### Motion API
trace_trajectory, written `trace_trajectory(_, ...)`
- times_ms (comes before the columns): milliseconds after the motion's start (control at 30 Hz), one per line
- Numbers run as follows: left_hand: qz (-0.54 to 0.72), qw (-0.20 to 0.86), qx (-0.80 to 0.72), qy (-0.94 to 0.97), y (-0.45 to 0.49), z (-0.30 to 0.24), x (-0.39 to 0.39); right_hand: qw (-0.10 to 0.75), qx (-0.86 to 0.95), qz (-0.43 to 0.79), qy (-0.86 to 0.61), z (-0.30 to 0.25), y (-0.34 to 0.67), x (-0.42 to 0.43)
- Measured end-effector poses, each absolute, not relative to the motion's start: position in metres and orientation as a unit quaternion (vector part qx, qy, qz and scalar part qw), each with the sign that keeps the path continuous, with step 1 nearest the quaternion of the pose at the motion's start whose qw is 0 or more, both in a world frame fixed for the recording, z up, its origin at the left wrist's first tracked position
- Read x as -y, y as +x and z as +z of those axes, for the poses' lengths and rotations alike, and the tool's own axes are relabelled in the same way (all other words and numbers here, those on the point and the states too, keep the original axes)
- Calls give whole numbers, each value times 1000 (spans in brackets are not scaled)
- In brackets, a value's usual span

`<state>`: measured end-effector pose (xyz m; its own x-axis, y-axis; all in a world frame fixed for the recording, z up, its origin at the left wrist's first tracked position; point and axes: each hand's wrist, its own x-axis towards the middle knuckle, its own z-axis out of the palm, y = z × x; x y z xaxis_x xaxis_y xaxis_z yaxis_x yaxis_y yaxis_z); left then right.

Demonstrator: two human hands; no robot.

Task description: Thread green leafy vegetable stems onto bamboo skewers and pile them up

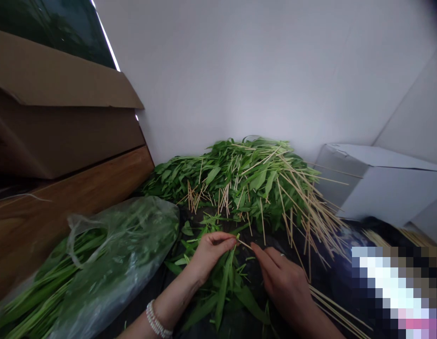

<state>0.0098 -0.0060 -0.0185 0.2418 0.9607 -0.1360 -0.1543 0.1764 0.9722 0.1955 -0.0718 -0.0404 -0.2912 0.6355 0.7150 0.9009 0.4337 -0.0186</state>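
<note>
Pale, thin wooden stick (245, 245) sits between the hands, in front of the big heap of green leafy stems (176, 176). Right hand (285, 278): fingertips closed on the stick. Left hand (211, 250), white beaded bracelet (156, 321) on wrist: thumb and finger pinched on a green stem (238, 236) at the stick's other end; can't tell if it's pierced. Left of heap, nearer: clear plastic bag (147, 226) of long green leaves. Right of heap: white box (398, 188). Behind heap: plain white wall (239, 70).
</note>
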Motion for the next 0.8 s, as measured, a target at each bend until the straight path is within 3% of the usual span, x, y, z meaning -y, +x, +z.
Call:
trace_trajectory(233, 441, 580, -450, 516, 11, -18, 7, 336, 783, -209, -480, -43, 194, 72)
trace_trajectory(467, 428, 619, -437, 492, 12, -17, 11, 354, 783, -202, -469, -44, 191, 74)
trace_trajectory(800, 434, 597, -437, 514, 20, -26, 11, 355, 786, -177, -475, -47, 186, 73)
